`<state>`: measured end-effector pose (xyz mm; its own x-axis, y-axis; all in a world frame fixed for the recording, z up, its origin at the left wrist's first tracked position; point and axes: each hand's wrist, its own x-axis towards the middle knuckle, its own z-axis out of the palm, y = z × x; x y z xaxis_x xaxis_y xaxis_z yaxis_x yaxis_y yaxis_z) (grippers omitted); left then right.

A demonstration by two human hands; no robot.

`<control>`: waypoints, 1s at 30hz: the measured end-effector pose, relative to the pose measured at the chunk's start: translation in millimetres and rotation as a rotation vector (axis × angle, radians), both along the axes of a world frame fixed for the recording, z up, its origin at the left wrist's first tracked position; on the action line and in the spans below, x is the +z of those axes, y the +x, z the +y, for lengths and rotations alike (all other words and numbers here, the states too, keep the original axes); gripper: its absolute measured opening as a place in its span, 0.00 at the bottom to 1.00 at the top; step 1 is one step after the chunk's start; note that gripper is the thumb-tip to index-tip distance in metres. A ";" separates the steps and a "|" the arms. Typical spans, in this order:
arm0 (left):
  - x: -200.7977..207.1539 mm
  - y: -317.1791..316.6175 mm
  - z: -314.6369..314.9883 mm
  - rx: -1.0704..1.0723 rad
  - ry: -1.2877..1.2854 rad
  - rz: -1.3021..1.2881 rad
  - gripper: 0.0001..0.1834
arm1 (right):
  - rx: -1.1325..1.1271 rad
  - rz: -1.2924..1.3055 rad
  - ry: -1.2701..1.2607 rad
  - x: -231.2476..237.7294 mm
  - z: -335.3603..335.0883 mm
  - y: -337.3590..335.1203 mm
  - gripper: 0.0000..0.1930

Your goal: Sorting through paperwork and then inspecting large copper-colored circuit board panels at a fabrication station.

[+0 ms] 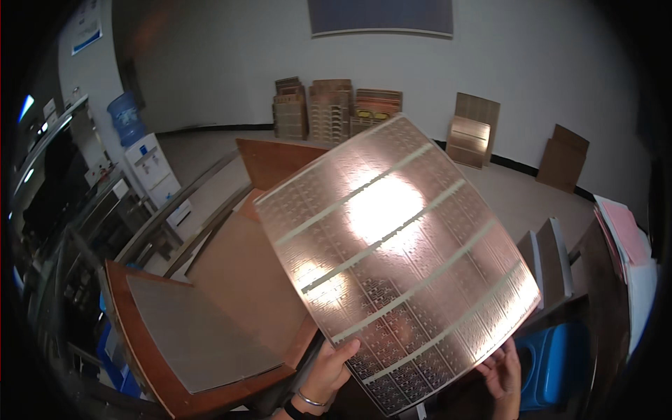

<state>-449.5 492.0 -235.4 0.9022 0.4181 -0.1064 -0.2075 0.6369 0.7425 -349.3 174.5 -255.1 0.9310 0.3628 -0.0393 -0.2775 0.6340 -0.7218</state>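
Copper panel (413,273): tilted above and between both hands, probably held by its edges to spare its pattern.
Left hand (330,371): pinches the lower-left edge, thumb on the face.
Right hand (502,374): fingers at the lower-right edge, seemingly propping; grip unclear.

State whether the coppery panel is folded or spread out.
Spread out: the coppery panel shows one broad, continuous face reaching all four corners, with no visible fold. The left hand grips its lower-left edge.
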 end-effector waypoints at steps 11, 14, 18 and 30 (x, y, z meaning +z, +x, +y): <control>-18.3 -17.8 85.9 1.031 0.361 0.141 0.24 | 0.398 -0.047 -0.295 50.3 138.1 60.3 0.23; 11.8 -35.5 70.0 1.092 0.768 0.070 0.18 | 0.476 -0.131 -0.452 41.7 228.1 64.2 0.20; 20.7 -66.7 46.0 0.248 0.636 -0.117 0.12 | 0.611 -0.330 -0.672 -11.6 337.7 40.8 0.15; 37.8 -60.5 40.7 -0.410 0.528 -0.480 0.12 | 1.432 -1.028 -0.627 22.6 366.6 -55.2 0.24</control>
